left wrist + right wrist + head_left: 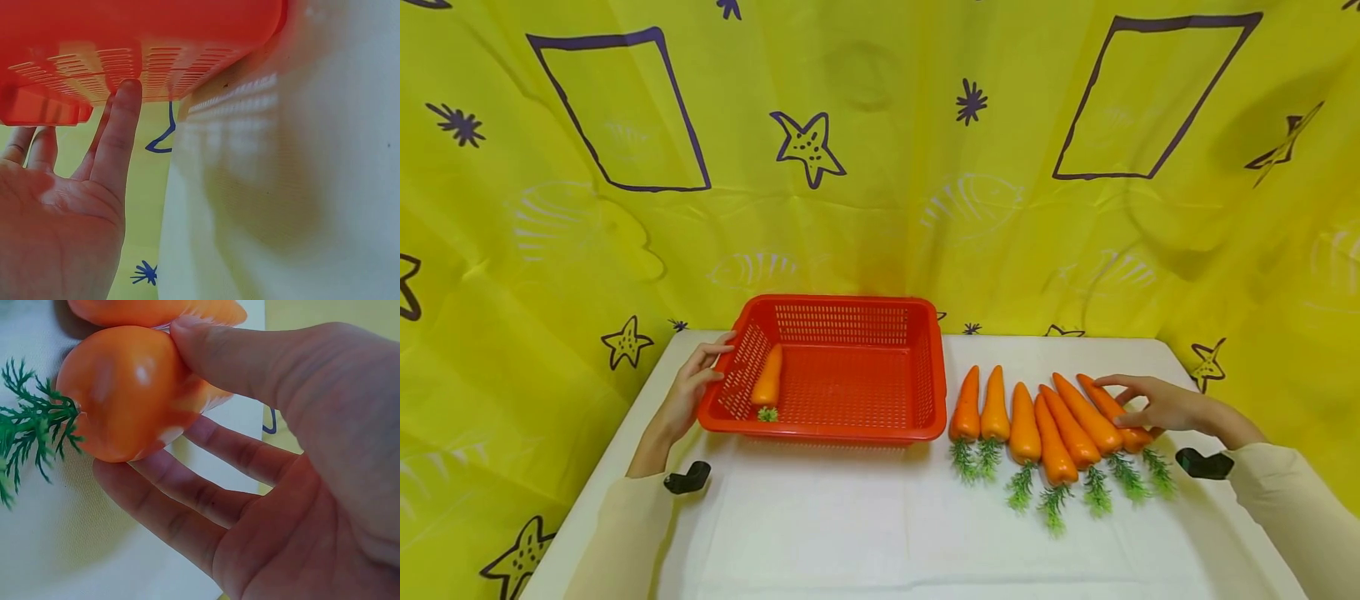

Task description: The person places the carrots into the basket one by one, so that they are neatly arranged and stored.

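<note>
My left hand (683, 396) rests its fairly straight fingers against the left side and rim of a red plastic basket (835, 429). In the left wrist view one finger (119, 134) touches the slotted basket wall (169, 62) from outside. One orange carrot (769, 379) with a small green tuft lies inside the basket, at its left. My right hand (1165, 406) holds the rightmost carrot (1101, 398) of a row on the table. In the right wrist view, the thumb lies on one side of this carrot (119, 394) and the fingers on the other.
Several more carrots (995, 408) lie side by side right of the basket, green tops (1052, 504) towards me. A white cloth (820, 517) covers the table. Behind it hangs a yellow curtain (880, 225) with dark drawn shapes.
</note>
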Action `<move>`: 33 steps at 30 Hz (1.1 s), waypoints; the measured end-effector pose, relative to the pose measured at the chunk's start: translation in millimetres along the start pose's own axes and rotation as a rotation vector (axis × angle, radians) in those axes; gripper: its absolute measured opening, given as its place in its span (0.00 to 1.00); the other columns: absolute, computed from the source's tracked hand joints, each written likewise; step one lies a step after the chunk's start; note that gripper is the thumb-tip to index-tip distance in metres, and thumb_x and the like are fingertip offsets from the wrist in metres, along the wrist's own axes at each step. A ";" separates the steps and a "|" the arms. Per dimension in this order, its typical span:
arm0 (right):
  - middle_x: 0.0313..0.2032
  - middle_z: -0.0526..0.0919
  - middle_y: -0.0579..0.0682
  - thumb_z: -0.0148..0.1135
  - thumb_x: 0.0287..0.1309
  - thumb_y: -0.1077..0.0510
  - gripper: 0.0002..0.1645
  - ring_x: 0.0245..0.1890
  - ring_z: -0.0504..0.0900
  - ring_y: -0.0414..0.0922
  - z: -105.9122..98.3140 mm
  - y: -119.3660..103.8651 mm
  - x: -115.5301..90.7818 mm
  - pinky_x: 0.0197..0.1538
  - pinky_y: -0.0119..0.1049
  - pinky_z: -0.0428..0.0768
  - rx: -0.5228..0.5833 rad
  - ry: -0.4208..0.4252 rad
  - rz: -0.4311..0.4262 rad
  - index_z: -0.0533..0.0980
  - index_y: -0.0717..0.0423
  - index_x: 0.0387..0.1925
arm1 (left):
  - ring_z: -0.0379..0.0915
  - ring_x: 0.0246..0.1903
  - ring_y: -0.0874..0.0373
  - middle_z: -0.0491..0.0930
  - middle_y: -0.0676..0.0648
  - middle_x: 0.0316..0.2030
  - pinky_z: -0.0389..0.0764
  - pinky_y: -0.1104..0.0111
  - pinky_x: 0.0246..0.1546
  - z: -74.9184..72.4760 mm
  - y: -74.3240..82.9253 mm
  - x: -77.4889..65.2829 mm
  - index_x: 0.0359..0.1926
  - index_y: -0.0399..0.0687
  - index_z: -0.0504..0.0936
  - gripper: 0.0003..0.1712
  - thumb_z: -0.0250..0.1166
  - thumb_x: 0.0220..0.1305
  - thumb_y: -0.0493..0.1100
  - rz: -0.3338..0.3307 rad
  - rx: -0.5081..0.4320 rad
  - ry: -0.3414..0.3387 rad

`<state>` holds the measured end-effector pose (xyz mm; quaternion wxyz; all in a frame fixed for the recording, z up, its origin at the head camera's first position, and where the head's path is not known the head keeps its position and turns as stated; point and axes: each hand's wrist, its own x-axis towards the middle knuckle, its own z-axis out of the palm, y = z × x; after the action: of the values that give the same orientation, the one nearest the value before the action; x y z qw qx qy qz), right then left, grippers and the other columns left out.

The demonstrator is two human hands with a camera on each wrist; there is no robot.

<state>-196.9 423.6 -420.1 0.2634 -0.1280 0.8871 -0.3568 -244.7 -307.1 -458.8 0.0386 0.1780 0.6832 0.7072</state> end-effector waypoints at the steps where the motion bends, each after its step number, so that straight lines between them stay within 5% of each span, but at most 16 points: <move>1: 0.57 0.70 0.81 0.68 0.66 0.59 0.44 0.45 0.83 0.55 -0.1 0.0 -0.1 0.36 0.42 0.87 0.003 -0.003 0.002 0.56 0.70 0.74 | 0.40 0.79 0.49 0.51 0.44 0.80 0.73 0.75 0.62 0.1 -0.1 -0.1 0.65 0.35 0.68 0.22 0.43 0.74 0.28 0.000 -0.001 0.003; 13: 0.56 0.70 0.80 0.67 0.67 0.60 0.43 0.44 0.84 0.55 -0.8 -1.7 -0.6 0.36 0.43 0.88 0.017 -0.005 -0.007 0.56 0.70 0.74 | 0.33 0.81 0.48 0.48 0.42 0.80 0.70 0.77 0.63 0.2 0.6 -1.8 0.66 0.31 0.64 0.20 0.46 0.77 0.30 0.011 0.017 0.002; 24: 0.54 0.72 0.79 0.68 0.65 0.62 0.41 0.32 0.83 0.47 -7.1 -8.1 -3.4 0.32 0.39 0.85 -0.097 0.019 -0.049 0.60 0.69 0.72 | 0.31 0.81 0.48 0.46 0.42 0.81 0.71 0.78 0.62 0.1 0.6 -0.8 0.66 0.32 0.65 0.19 0.50 0.79 0.35 -0.008 0.022 -0.013; 33: 0.56 0.69 0.81 0.68 0.65 0.62 0.39 0.36 0.84 0.47 -28.0 -26.0 -13.5 0.33 0.38 0.85 -0.136 0.066 -0.111 0.63 0.58 0.73 | 0.31 0.81 0.47 0.48 0.43 0.81 0.70 0.78 0.63 -2.3 -2.6 -1.7 0.65 0.35 0.67 0.18 0.51 0.79 0.37 0.008 0.040 -0.014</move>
<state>-200.4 426.5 -379.8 0.2046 -0.1828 0.9090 -0.3138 -244.3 -309.7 -461.8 0.0373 0.1864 0.6962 0.6923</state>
